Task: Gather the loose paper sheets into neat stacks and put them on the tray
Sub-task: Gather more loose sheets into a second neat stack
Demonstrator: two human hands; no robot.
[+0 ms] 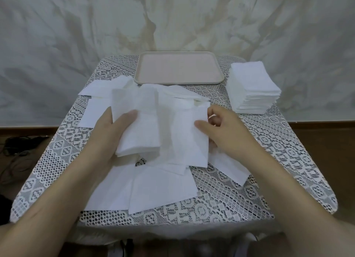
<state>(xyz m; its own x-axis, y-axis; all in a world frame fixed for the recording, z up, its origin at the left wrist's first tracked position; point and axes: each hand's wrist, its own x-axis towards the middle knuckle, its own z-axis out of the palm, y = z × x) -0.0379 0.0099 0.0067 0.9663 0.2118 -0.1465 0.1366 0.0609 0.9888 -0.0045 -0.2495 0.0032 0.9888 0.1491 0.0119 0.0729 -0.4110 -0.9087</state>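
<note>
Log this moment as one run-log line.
left hand: holds small stack | right hand: pinches loose sheet | tray: no paper yet | tall stack: beside tray, on table

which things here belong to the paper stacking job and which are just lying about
Job: loose sheets; bundle gripped by left hand; sheet pinched by right hand; tall stack; tray, nothing on it.
Lying about: lace tablecloth; dark cables at far left; draped backdrop.
</note>
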